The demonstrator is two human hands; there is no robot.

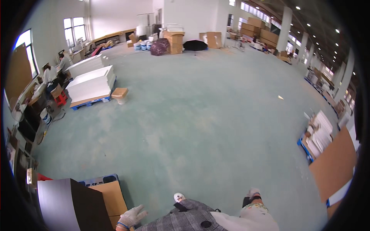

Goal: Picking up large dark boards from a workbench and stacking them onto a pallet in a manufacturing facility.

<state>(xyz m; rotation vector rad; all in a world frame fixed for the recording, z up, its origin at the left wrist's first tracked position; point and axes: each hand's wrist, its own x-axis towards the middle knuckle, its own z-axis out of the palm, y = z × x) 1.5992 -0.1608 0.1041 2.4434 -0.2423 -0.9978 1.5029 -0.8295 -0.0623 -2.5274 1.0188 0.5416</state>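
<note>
My left hand, in a whitish knit glove, is low in the view beside flat brown cardboard on a blue pallet. Its fingers are spread and nothing shows in them. A tall dark panel stack with a pale side stands just left of the cardboard. My right hand, gloved too, hangs over the green floor at the lower right. Something dark sits at its wrist, and its fingers are too small and blurred to read. A white shoe shows below my grey plaid clothing.
White slabs are stacked on a blue pallet at the left, with a box-topped bucket beside them. Two people work along the left wall. Brown board and a pallet of white pieces line the right. Cartons and umbrellas stand far back.
</note>
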